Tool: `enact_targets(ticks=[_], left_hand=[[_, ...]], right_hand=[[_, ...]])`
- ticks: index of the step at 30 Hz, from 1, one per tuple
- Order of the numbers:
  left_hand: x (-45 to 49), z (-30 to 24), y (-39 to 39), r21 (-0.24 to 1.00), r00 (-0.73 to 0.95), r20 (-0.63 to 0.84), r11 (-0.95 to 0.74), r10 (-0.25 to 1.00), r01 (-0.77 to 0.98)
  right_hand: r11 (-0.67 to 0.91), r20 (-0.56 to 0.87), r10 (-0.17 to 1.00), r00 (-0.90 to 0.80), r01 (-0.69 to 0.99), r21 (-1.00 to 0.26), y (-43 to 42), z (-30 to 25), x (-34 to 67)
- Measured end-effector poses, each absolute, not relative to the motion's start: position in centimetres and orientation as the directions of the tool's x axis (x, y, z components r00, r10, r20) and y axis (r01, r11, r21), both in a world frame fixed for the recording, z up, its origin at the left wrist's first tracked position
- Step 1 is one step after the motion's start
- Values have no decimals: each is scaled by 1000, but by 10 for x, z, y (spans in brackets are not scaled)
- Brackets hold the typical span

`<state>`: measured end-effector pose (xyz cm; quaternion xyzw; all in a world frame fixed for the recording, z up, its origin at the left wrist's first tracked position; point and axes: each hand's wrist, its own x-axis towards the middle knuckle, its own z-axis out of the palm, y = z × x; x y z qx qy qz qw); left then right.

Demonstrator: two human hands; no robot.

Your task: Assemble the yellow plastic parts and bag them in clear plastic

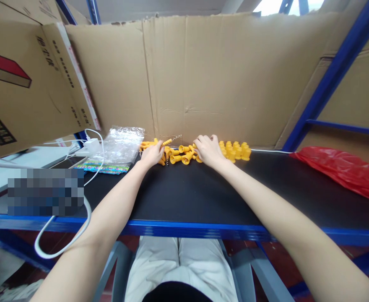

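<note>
My left hand (152,155) is closed around a yellow-handled corkscrew (168,141), whose metal spiral points up to the right. Around that hand lies a loose pile of more yellow corkscrew pieces, some with spirals showing. My right hand (209,150) bends over the yellow parts a little further right, fingers curled down at a yellow bell-shaped part (193,148). Its fingertips are partly hidden. Between the hands lie several yellow bell-shaped parts (186,159) on their sides. Just beyond the right hand, yellow caps (237,151) stand upright in close rows.
A black mat (187,193) covers the blue-edged shelf (190,228). Cardboard (228,79) walls the back. At left are a clear plastic bag (121,142), a white charger (92,145) with looping cables and a phone (69,162). A red plastic bag (338,170) lies at right.
</note>
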<state>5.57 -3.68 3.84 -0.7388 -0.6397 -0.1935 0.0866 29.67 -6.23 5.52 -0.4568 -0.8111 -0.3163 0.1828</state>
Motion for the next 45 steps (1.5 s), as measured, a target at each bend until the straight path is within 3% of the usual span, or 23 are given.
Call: enact_targets(ticks=[11, 20, 30, 34, 39, 45], left_hand=[[44, 40, -35, 197, 33, 514, -155, 857, 968], [37, 28, -23, 136, 91, 636, -227, 766, 964], [32, 18, -15, 156, 40, 508, -138, 860, 978], [32, 15, -14, 123, 30, 480, -101, 877, 987], [34, 12, -16, 135, 10, 469, -83, 883, 987], [35, 11, -17, 132, 38, 454, -109, 890, 985]], right_hand=[[389, 588, 614, -527, 850, 356, -62, 53, 298], [374, 579, 625, -524, 852, 367, -63, 53, 297], [364, 602, 627, -495, 869, 335, -66, 58, 296], [340, 640, 650, -410, 910, 238, -65, 70, 301], [275, 727, 659, -195, 961, 9, -66, 93, 317], [185, 712, 702, 10, 963, -197, -71, 95, 362]])
